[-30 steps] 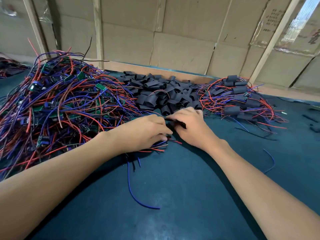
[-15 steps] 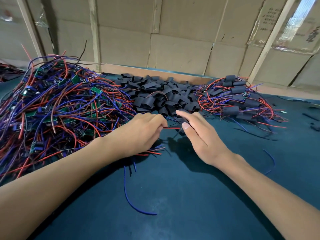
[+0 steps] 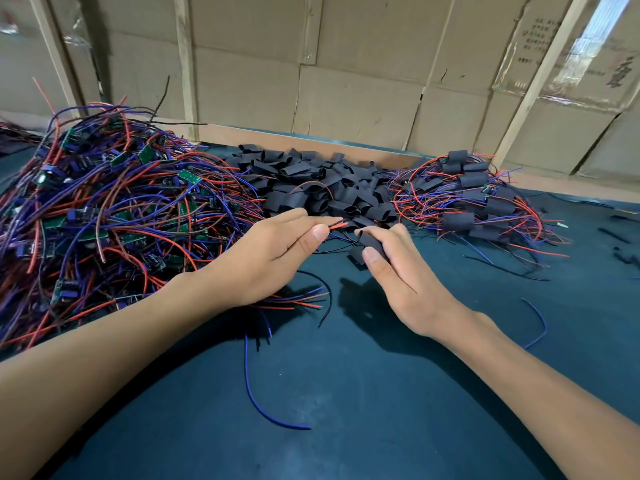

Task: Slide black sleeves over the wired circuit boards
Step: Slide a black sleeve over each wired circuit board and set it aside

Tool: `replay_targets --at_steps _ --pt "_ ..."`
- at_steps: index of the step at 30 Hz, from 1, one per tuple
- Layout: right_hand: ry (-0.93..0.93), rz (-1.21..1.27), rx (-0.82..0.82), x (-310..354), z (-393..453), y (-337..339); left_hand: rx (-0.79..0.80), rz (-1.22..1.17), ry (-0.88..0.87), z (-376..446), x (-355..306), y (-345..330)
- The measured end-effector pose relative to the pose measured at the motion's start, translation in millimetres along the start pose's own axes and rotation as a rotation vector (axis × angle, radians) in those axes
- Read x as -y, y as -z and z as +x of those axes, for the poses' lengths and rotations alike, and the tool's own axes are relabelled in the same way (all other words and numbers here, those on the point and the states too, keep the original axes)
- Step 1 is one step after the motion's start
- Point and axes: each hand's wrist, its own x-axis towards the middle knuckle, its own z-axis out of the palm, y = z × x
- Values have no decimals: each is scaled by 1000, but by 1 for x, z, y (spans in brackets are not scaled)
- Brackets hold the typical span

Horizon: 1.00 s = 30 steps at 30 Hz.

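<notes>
My left hand (image 3: 273, 251) pinches the red and black wire ends (image 3: 337, 224) of one circuit board; the board itself is hidden in my palm. A few centimetres to the right, my right hand (image 3: 391, 271) grips a black sleeve (image 3: 367, 245) between thumb and fingers, its open end turned toward the wire tips. The wire tips and the sleeve are apart. A heap of loose black sleeves (image 3: 318, 188) lies just behind both hands. A big tangle of unsleeved wired boards (image 3: 104, 209) fills the left side.
A pile of sleeved boards (image 3: 474, 199) with red and blue wires lies at the back right. Loose blue wires (image 3: 263, 400) lie on the dark teal table (image 3: 346, 427) near me. Cardboard walls and a wooden edge (image 3: 311, 142) close the back.
My right hand reached forward to the sleeve heap, then drew back gripping a black sleeve. My left hand lifted slightly and now pinches the wire ends toward it.
</notes>
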Motion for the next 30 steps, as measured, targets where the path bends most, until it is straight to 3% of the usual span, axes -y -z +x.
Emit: replay_targets --at_steps 9,14,24,30 --pt "120 -128 -44 12 2 13 -103 -184 91 -2 1 -5" --pt "152 -119 -30 18 1 11 -70 -213 76 -4 1 -7" --pt "215 -41 -98 23 0 14 -100 -31 -52 -3 0 -3" --pt "141 43 -95 27 1 10 -83 17 -132 -2 -7 -3"
